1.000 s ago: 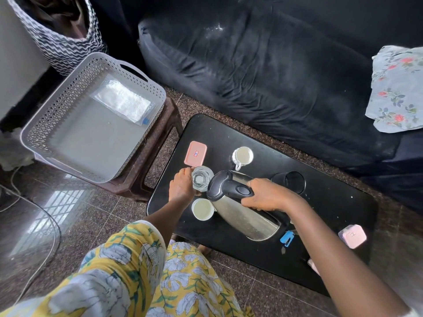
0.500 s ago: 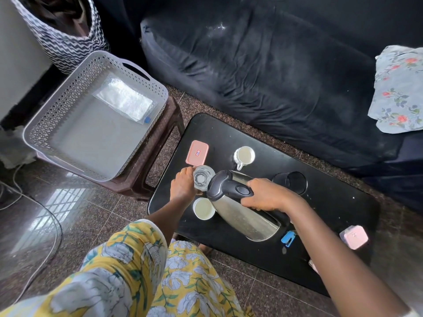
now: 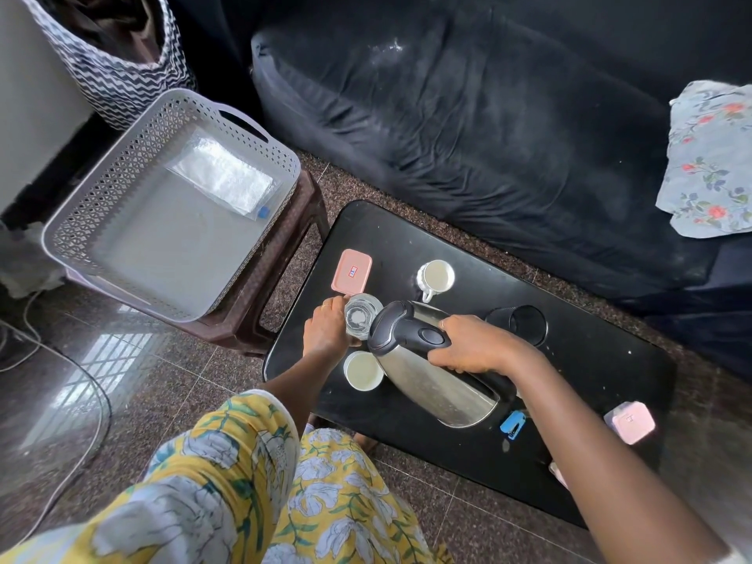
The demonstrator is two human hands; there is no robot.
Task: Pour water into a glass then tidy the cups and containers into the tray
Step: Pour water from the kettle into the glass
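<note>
Head view, looking down at a low black table [image 3: 578,360] in front of a dark sofa [image 3: 468,128]. Right hand [image 3: 472,343] clenched round the black handle of a steel kettle [image 3: 427,372], tipped over with its spout end right at the rim of a clear glass [image 3: 361,315]. Left hand [image 3: 327,331] wrapped round the side of that glass, holding it near the table's left edge. Can't really tell if water is actually running.

Just beyond the glass, a pink lidded container [image 3: 351,271] lying flat close to the far left corner. White mug [image 3: 435,276] past the kettle, toward the far edge, looks empty. Small white cup [image 3: 363,370] at the near left, touching or nearly touching the kettle body. Dark tumbler [image 3: 523,324] behind the right wrist, toward the sofa side. Second pink container [image 3: 630,422] over by the right end, with a little blue clip thing [image 3: 512,426] between it and the kettle base.

Off to the left, a grey perforated tray [image 3: 81,234] sitting on a brown stool [image 3: 285,254], with only a clear plastic pouch [image 3: 221,177] inside at its far end. Yellow floral clothing [image 3: 228,482] filling the bottom of the shot.
</note>
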